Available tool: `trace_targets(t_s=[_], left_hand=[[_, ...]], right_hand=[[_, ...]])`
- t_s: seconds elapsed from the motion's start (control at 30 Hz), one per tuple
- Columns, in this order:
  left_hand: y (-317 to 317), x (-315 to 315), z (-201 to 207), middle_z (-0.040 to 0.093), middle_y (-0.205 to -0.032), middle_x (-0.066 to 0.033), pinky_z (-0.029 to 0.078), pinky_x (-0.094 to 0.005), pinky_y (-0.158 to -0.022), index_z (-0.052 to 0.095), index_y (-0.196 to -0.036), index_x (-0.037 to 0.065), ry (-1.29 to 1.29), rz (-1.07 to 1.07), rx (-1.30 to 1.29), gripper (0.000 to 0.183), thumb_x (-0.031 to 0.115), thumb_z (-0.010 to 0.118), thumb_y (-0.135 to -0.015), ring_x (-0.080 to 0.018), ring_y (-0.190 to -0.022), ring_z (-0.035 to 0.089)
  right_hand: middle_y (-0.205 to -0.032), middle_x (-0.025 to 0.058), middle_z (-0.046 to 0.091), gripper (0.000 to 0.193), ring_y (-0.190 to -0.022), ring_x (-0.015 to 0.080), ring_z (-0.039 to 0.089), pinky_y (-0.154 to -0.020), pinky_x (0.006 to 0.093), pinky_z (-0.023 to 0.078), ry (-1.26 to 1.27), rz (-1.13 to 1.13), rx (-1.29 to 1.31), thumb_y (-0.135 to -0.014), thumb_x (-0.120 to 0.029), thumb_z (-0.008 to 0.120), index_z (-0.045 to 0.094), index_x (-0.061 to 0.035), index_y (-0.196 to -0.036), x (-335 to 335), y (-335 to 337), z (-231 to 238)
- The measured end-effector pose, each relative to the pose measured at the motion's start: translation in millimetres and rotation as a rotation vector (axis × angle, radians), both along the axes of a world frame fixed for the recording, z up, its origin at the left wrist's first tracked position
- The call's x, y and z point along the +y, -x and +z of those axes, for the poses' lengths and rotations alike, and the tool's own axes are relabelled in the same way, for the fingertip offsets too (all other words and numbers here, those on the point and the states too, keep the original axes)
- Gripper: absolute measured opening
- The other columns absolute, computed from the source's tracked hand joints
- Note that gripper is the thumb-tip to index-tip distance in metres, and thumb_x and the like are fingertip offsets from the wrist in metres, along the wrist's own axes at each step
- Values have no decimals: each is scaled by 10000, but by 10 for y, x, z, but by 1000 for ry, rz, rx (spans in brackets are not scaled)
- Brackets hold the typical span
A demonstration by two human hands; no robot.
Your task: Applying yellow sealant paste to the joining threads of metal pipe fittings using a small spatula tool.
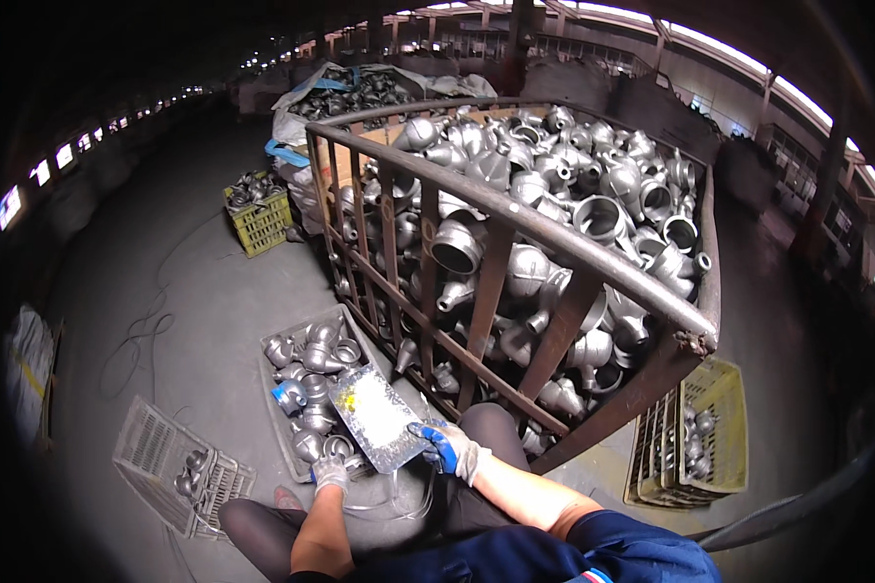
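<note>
My right hand (447,451), in a white and blue work glove, is closed on the near right edge of a shiny, flat rectangular panel (383,413). A yellow patch marks the panel, and its middle glares white. It slants over the right side of a plastic crate (269,374) and covers part of the contents. My gloved left hand (331,474) is at the crate's near end, beside a round grey metal casting (338,447); its finger grip is unclear. Several hollow castings fill the crate, along with one blue-coloured piece (289,395).
A large rusty metal cage (496,199) heaped with castings stands close in front and to the right. Yellow crates stand behind left (261,222) and at right (729,428). A grey crate (146,442) lies at left. A cable (151,330) trails over the floor.
</note>
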State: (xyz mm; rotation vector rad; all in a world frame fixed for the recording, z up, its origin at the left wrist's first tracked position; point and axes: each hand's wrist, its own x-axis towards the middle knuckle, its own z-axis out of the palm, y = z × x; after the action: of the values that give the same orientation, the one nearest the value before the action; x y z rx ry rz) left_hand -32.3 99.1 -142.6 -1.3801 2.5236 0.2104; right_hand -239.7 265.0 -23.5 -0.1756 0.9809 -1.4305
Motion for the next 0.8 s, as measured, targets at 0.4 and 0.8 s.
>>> trace_targets(t_s=[0.4,0.8], left_hand=[[-262,564,-262,476,-1263,-129,326,-420,-950,538,-1159,104,-188,-30,-38,353,245,399,-867,-267,-1217,402],[-279,916,1495,493,-1252,-169,430,-478,-955,391,-1298,39,-1769,713,1732,462,53,542,-862,-306,-1155,494]], right_hand=[[-540,-30,474,145,-372,70,388,-328,206,277,23,72,-46,-838,-228,648,548,-130,-800,-89,-41,-55],[-596,-40,507,149,-459,44,416,-404,202,285,162,217,15,-875,-239,599,614,-90,-871,140,-152,76]])
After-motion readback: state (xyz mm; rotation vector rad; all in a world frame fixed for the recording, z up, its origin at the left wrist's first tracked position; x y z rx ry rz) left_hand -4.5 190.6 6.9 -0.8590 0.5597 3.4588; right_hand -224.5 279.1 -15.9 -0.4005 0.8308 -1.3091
